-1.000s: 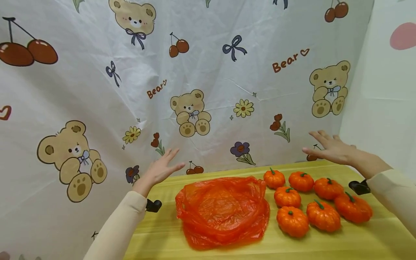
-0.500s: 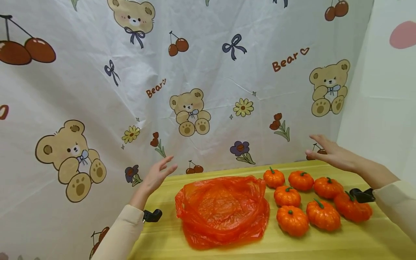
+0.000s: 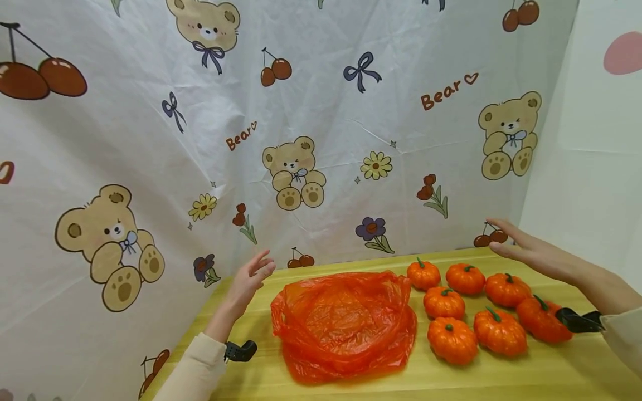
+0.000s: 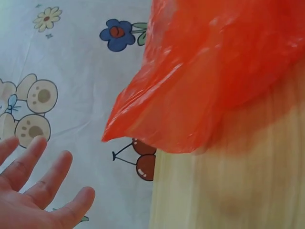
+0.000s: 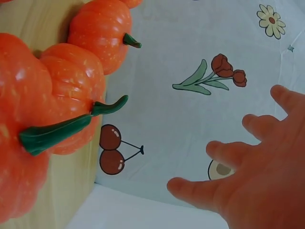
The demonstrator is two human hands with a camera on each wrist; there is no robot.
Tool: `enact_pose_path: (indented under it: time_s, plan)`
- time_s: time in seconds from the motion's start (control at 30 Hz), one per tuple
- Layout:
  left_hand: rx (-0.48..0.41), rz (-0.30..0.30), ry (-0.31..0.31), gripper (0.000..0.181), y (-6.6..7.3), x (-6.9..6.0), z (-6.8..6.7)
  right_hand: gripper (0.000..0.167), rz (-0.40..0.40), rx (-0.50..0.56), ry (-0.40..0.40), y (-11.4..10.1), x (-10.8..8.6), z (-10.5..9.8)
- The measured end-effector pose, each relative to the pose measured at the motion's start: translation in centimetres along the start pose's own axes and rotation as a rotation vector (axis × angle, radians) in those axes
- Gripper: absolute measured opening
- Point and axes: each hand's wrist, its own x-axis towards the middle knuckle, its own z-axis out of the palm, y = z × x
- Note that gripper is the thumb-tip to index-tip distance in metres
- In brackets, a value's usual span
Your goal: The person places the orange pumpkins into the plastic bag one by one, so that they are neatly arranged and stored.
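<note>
Two loose-fingered hands (image 3: 248, 282) (image 3: 541, 255) hang well apart at a yellow wood-grained table (image 3: 431, 385) before white bear-print sheeting (image 3: 328, 111).

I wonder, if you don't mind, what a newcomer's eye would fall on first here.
Most likely the crumpled, see-through red-orange plastic bag lying on the yellow table, in the lower middle of the head view. Next, perhaps, the seven orange pumpkins with green stems, clustered just to its right. Behind the table, the white sheet printed with teddy bears fills much of the background.
</note>
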Motion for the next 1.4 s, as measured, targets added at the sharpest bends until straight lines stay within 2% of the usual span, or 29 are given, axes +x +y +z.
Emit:
enact_pose_path:
  time_s: [0.1, 0.3, 0.47, 0.63, 0.83, 1.03, 1.4]
  plan:
    - [-0.039, -0.017, -0.001, 0.065, -0.4, -0.5, 0.6, 0.074, -0.019, 0.015, -0.011, 0.4, -0.6, 0.1]
    - [-0.054, -0.013, 0.031, 0.06, -1.2, -1.2, 1.3, 0.074, -0.046, 0.021, -0.015, 1.4, -1.7, 0.5]
    - [-0.068, -0.006, 0.058, 0.057, -1.6, -1.4, 1.8, 0.07, -0.055, 0.019, 0.018, 2.5, -2.7, 0.9]
    - [-0.083, -0.034, 0.066, 0.058, -2.4, -1.7, 2.2, 0.066, -0.023, 0.011, 0.054, 4.0, -3.7, 1.5]
    - [-0.11, -0.052, 0.075, 0.062, -2.8, -2.3, 2.5, 0.06, -0.043, 0.012, 0.085, 5.0, -4.2, 1.7]
    - [-0.142, -0.097, 0.087, 0.066, -3.5, -2.9, 3.1, 0.053, -0.031, 0.053, 0.051, 6.0, -5.0, 1.8]
    - [-0.198, -0.167, 0.113, 0.074, -4.3, -3.8, 4.1, 0.042, -0.023, 0.053, 0.011, 7.8, -5.9, 2.9]
